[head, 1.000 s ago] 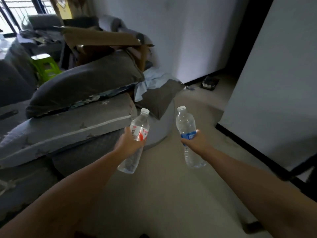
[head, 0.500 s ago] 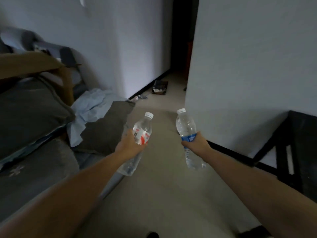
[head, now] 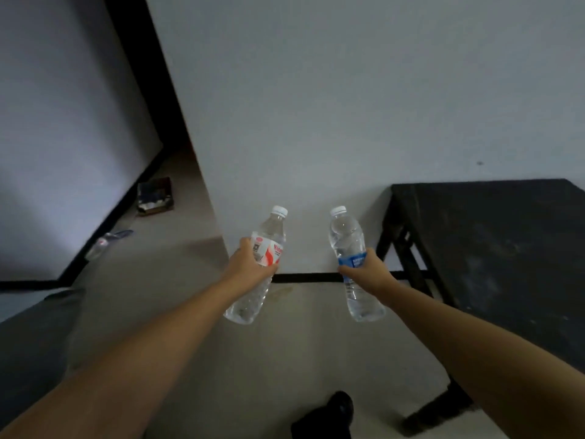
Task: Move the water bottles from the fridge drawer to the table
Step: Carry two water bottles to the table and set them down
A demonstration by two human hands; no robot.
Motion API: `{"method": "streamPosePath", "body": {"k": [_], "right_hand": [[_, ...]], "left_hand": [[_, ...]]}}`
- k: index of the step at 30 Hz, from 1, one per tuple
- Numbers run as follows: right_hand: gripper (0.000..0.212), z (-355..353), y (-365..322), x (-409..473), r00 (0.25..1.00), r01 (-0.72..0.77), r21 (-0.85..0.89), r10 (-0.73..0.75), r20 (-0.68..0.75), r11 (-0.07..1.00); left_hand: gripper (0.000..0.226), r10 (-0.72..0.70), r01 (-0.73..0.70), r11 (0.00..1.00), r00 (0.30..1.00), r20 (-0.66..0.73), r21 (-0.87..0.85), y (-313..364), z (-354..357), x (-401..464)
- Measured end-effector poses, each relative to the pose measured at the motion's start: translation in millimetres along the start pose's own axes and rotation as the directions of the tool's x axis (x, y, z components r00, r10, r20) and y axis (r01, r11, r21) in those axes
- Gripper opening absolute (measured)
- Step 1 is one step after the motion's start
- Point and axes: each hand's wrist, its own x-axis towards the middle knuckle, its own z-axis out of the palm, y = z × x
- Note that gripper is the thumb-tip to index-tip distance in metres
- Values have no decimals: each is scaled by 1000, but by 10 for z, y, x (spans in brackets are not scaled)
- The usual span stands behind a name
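Observation:
My left hand grips a clear water bottle with a red and white label around its middle, tilted slightly right, white cap up. In my right hand is a second clear water bottle with a blue label, held nearly upright. Both bottles hang in the air above the floor in front of a white wall. A black table stands to the right, its top just right of my right hand. The fridge drawer is not in view.
A white wall corner juts out straight ahead, with a dark passage to its left. A dark flat object and a small clear item lie on the floor at the left wall. A grey cushion edge sits lower left. My dark shoe shows below.
The view has swung right: the cushions and chair have left the frame and the black table now fills the right side. Both hands keep the same hold on the bottles.

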Motion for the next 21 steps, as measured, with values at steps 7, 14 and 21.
{"method": "streamPosePath", "body": {"k": [7,14,21], "right_hand": [[59,-956,-179,1184,991,-21,-21,18,-136,1000],[55,-1752,-184,2017,951,-116,45,124,-283,992],[58,-2391,80,2554,867,-267,93,281,-411,959]], "left_hand": [[66,109,-117,991,987,115,60,939,660,1308],[69,233,-251,967,939,251,41,1855,1324,2407],[67,361,-438,897,800,479,56,2621,2160,3428]]}}
